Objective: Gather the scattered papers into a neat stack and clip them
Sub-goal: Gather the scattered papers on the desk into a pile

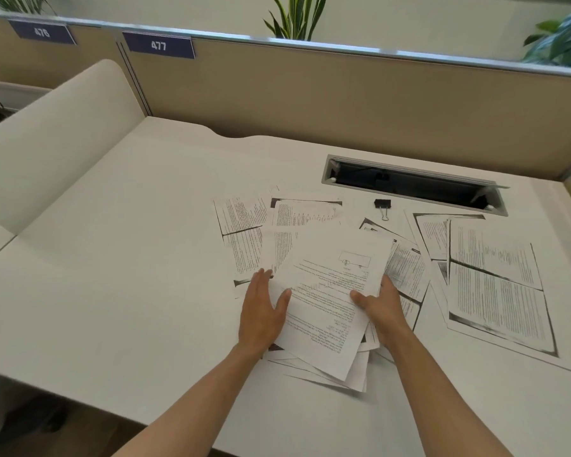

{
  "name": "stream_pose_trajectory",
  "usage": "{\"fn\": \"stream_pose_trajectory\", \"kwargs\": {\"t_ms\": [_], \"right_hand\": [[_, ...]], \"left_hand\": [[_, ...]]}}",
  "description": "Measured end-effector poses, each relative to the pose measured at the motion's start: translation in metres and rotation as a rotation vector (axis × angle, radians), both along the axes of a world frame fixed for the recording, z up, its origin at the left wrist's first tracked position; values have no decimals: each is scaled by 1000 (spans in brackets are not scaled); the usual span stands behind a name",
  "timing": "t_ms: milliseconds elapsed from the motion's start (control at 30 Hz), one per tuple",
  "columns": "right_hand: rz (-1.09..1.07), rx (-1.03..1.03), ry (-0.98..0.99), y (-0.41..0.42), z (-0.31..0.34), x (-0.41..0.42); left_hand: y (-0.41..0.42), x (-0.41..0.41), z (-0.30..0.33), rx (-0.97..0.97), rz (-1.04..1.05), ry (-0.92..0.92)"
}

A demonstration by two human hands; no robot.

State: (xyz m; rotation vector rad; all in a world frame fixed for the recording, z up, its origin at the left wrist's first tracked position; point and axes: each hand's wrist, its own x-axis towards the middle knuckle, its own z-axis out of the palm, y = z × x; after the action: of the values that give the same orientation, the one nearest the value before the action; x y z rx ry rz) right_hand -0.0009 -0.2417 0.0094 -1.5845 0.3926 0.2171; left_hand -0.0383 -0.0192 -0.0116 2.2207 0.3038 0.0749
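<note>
A white desk (pixel 119 291) carries scattered papers (pixel 495 278), lying beyond and right of the held bundle (pixel 327 301). The left hand (pixel 261 311) lies flat against its left edge; the right hand (pixel 383 308) grasps its right edge, thumb on top. A black binder clip (pixel 382 206) sits farther beyond

A dark blue rectangular label plate (pixel 159 45) on the top rail of the beige partition panel (pixel 310 94) reads "477" in white digits. A second dark blue plate (pixel 42 33) farther left reads "476". The printed white paper sheets (pixel 330 285) on the table carry text too small to read.
</note>
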Motion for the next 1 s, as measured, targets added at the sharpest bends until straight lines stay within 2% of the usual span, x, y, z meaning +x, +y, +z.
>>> {"fn": "stream_pose_trajectory", "kwargs": {"t_ms": [133,267,367,467,633,833,1000], "right_hand": [[62,14,-127,-12,28,-1],[125,-11,-243,-23,61,2],[149,-18,-332,-28,83,5],[163,-82,-405,-31,102,7],[109,-187,-484,-34,118,10],[-11,-158,-583,-34,129,12],[-18,-124,-563,-32,117,10]], "left_hand": [[11,18,24,-260,114,27],[19,43,50,-650,45,138],[18,57,67,-747,-46,140],[13,65,86,-822,-94,28],[2,70,116,-798,-158,-177],[-12,72,146,-682,-196,-409],[-15,70,137,-675,-195,-437]]}}
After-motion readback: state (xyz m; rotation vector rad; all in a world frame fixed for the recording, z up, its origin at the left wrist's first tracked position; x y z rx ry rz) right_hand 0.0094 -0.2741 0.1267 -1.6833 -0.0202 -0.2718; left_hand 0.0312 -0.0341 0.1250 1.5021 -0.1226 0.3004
